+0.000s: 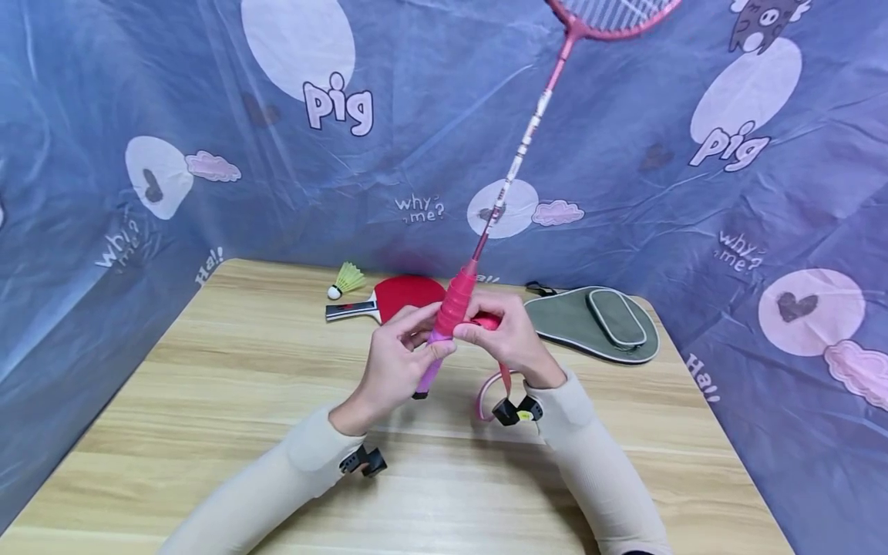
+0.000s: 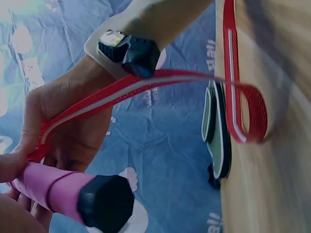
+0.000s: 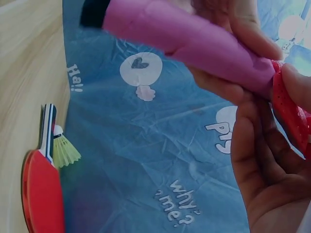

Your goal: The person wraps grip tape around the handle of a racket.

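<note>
Above the wooden table (image 1: 173, 401), holding the badminton racket (image 1: 515, 166), tilting it lengthwise upward, away and rightward; showing a green case (image 1: 569, 322) lying past the right hand (image 1: 512, 331), hiding any contents; gripping the purple handle (image 1: 430, 374) with the left hand (image 1: 388, 362), below the red wrap (image 1: 456, 301); pinching red tape (image 2: 97, 101) with the right, at the wrap's lower end.

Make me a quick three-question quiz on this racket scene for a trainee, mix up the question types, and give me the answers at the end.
1. True or false: the racket is held up above the table.
2. From which hand does the loose length of the red strip trail?
A. left
B. right
C. both
3. Name the item lying just beside the handle of the table tennis paddle.

Key:
1. True.
2. B, the right hand.
3. The shuttlecock.
</note>
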A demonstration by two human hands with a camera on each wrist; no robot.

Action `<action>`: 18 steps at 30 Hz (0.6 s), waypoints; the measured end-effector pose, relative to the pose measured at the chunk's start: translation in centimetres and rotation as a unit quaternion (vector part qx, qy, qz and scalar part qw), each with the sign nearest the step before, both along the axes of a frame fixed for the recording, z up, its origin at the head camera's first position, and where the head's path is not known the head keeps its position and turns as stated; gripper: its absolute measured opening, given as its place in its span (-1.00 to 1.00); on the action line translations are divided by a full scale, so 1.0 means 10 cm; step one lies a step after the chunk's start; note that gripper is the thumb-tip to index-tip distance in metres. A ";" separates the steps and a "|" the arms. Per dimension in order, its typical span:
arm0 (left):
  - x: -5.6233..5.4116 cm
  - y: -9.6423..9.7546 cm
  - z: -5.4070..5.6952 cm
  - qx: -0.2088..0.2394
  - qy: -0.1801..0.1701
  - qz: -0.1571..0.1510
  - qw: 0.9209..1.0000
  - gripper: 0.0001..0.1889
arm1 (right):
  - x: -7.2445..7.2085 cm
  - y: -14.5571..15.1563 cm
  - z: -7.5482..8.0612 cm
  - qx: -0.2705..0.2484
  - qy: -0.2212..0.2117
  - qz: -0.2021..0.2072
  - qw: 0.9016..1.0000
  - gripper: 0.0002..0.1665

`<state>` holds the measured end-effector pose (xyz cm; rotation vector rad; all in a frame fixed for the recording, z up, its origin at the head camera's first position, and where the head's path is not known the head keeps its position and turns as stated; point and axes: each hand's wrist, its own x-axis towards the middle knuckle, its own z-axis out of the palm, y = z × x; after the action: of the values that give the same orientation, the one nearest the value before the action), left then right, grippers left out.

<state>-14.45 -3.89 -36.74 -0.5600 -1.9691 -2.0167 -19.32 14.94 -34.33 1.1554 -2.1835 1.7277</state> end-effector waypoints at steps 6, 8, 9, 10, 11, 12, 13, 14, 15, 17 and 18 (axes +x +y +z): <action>0.02 0.02 -0.01 0.030 -0.010 0.009 0.999 -0.43 | 0.01 0.01 0.04 0.015 -0.009 0.024 1.000 -0.85; 0.03 0.01 0.00 0.041 -0.012 0.004 0.999 -0.44 | 0.02 0.02 0.06 0.020 -0.021 0.031 0.999 -0.86; 0.03 0.01 0.00 0.045 -0.013 0.000 0.999 -0.45 | 0.02 0.02 0.07 0.020 -0.027 0.033 0.999 -0.87; 0.04 0.01 0.01 0.046 -0.013 -0.002 0.999 -0.45 | 0.03 0.02 0.08 0.018 -0.035 0.035 0.999 -0.88; 0.04 0.01 0.01 0.047 -0.014 -0.006 0.999 -0.46 | 0.03 0.03 0.08 0.016 -0.041 0.035 0.998 -0.88; 0.04 0.01 0.01 0.048 -0.015 -0.010 0.999 -0.46 | 0.03 0.03 0.08 0.013 -0.045 0.036 0.998 -0.89; 0.04 0.01 0.01 0.049 -0.015 -0.013 0.999 -0.46 | 0.04 0.03 0.08 0.008 -0.049 0.036 0.998 -0.89; 0.04 0.01 0.00 0.049 -0.016 -0.013 0.999 -0.47 | 0.04 0.03 0.08 0.003 -0.052 0.034 0.998 -0.89; 0.04 0.01 0.00 0.052 -0.016 -0.013 0.998 -0.47 | 0.05 0.03 0.08 -0.002 -0.053 0.032 0.998 -0.88; 0.04 0.02 -0.01 0.060 -0.015 -0.010 0.998 -0.47 | 0.05 0.01 0.07 -0.011 -0.048 0.020 0.999 -0.88; 0.04 0.03 -0.02 0.065 -0.015 -0.006 0.998 -0.48 | 0.05 0.01 0.07 -0.014 -0.045 0.013 0.999 -0.88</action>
<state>-14.09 -3.63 -36.92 -0.5171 -1.8379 -2.1538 -18.82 15.00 -33.65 1.1261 -2.1952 1.8509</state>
